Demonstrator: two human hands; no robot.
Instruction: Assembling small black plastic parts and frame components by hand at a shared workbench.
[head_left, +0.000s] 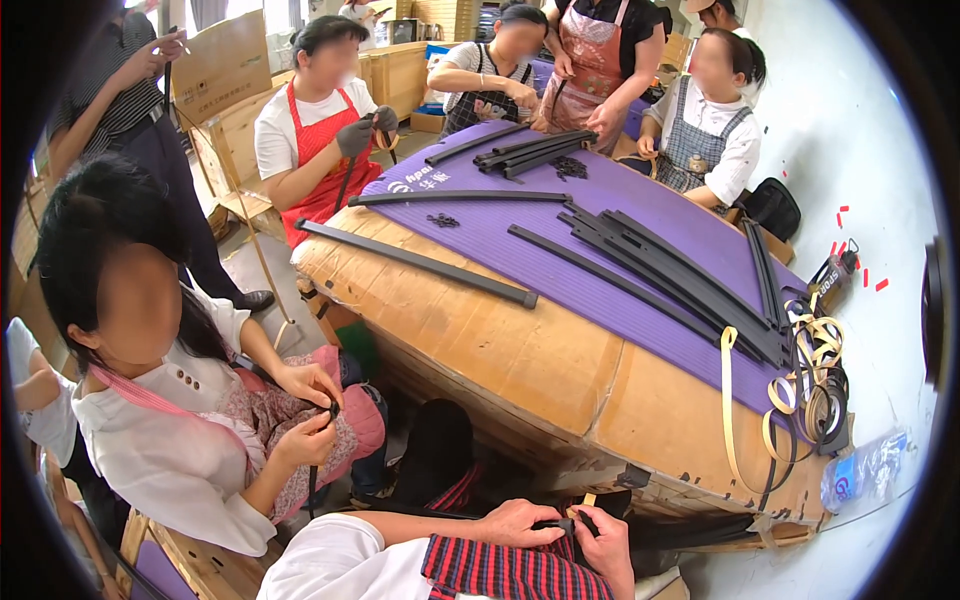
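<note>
Low in the head view, my two hands work close together over a red-and-black striped cloth [500, 568]. My left hand [515, 523] is closed round a dark strip [552, 524], whose end shows between the fingers. Just beside it, my right hand [605, 550] pinches a narrow cream strip [589, 499], its tip sticking up past the fingertips. Where the two pieces meet, my fingers hide most of the detail. A cardboard-topped table [500, 370] stands beyond my hands.
Black bars [670, 265] lie on a purple mat [460, 190], with small black parts [443, 220] near them. Coiled cream and black strips [820, 370] hang at the right corner, above a plastic bottle [865, 470]. A co-worker in white [170, 400] sits close at left; several others surround the table.
</note>
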